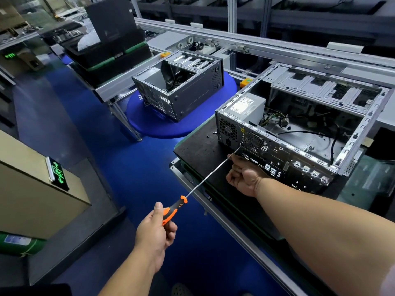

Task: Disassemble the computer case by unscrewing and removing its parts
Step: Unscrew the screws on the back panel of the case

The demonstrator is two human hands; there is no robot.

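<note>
Fingers (168, 229) of my left hand (155, 229) curl round the orange-and-black handle of one screwdriver (174, 210), thumb laid along the grip, at lower centre of the frame. Its thin steel shaft runs up and right to the rear panel of the case (299, 133), the tip meeting the panel beside the round fan grille.

My right hand (243, 174) is curled into a loose fist at the lower edge of that rear panel, right of centre; its fingertips face away from me, so I cannot tell whether it holds anything, though the shaft passes just beside its upper knuckles.

I count two cases. The near one, at centre right, lies open-topped on a black perforated mat (196, 146): grey sheet-metal frame, boxy power supply (245, 107) with a white label, loose black and yellow cables inside, slotted drive bays at the back. A few small screws (210, 134) lie on the mat just left of it. The second case (179, 86), smaller in view and also open, sits on a round blue pad (145, 124) at upper centre. Behind both runs a long aluminium conveyor rail (267, 44). One beige cabinet (32, 189) stands at the left edge.
</note>
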